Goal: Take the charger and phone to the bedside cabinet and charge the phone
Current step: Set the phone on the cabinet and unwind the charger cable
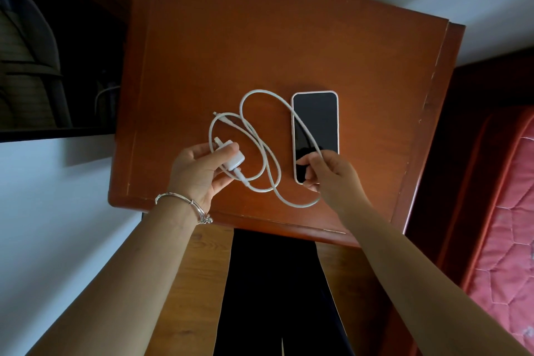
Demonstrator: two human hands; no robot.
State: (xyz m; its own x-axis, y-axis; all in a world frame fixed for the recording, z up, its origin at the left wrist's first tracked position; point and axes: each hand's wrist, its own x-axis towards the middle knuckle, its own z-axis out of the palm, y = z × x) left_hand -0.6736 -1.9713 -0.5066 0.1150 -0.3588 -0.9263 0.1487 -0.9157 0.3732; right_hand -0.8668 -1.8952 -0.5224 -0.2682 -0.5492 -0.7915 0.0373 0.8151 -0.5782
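A phone (315, 124) with a dark screen and a pale case lies flat on the reddish wooden bedside cabinet (289, 46). My right hand (329, 175) grips the phone's near end, and a strand of the cable runs between its fingers. My left hand (199, 170) holds the white charger plug (231, 157) just above the cabinet top. The white cable (260, 150) lies in loose loops between the plug and the phone, with one loop crossing the phone's screen. Its free connector (217, 115) points left on the wood.
A white wall runs behind the cabinet and on its left. A dark opening (57, 66) with a white cord inside sits at the upper left. A bed with a red quilted mattress (502, 211) stands to the right. My dark-clothed legs (277, 298) are in front of the cabinet.
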